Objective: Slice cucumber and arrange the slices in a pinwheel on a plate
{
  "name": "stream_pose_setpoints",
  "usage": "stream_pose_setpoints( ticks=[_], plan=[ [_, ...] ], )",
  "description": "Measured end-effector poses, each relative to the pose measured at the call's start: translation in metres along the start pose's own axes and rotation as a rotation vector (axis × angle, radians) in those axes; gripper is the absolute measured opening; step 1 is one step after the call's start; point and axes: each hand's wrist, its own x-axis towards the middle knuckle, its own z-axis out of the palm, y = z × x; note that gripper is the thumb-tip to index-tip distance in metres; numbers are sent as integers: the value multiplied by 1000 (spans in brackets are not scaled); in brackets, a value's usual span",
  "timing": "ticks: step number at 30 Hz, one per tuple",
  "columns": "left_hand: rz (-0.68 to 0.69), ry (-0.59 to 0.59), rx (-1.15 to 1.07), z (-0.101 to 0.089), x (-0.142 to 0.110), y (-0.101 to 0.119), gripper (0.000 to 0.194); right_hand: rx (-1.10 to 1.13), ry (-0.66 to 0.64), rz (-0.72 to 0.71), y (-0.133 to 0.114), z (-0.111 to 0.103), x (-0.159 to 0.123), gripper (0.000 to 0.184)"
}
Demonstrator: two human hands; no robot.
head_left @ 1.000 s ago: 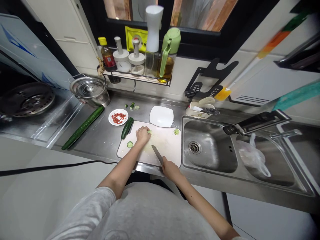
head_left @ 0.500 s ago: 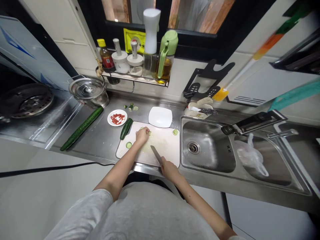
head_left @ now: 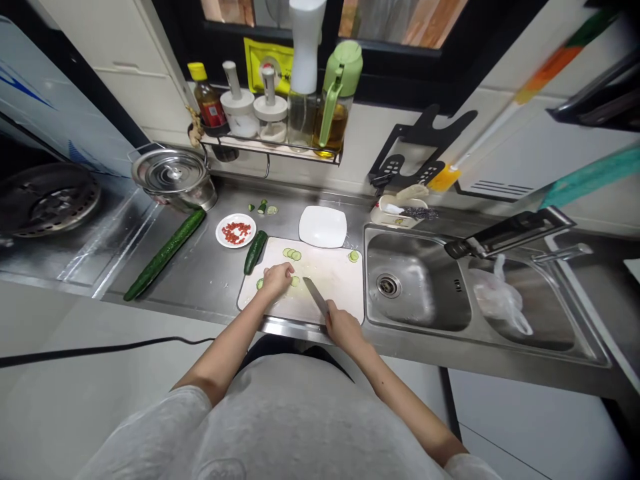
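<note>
A white cutting board (head_left: 330,300) lies on the steel counter. My right hand (head_left: 345,327) is closed round the handle of a knife (head_left: 315,295), whose blade points up and left over the board. On the board's left half is my left hand (head_left: 278,279), fingers curled in; what they hold, if anything, is hidden. Close to its fingertips lies a cucumber slice (head_left: 295,281). A cucumber piece (head_left: 259,283) shows partly behind that hand. Several overlapping cucumber slices (head_left: 293,255) rest near the far edge, and a few more slices (head_left: 353,256) occupy the far right corner.
Beside the board's left edge is a cut cucumber (head_left: 255,253); a whole cucumber (head_left: 165,254) lies farther left. A plate of red bits (head_left: 220,233), a white dish (head_left: 323,227) and cucumber ends (head_left: 262,208) stand behind. The sink (head_left: 420,293) is right; a lidded pot (head_left: 175,180) is left.
My left hand has moved back toward me and to the left, uncovering the row of slices at the far edge. The knife stays in my right hand, almost unmoved. The view has shifted slightly.
</note>
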Motion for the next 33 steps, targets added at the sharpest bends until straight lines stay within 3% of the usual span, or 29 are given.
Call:
stream_pose_setpoints(
  ticks=[8,16,33],
  plan=[
    [27,-33,44,-11,0,-3,19,-89,-36,-62,-24,-15,11,30],
    [61,-18,84,-1,2,-6,20,-133,-19,-71,-28,-10,14,33],
    [54,-73,83,-5,6,-5,23,-170,-54,-53,-38,-13,20,42]
  ],
)
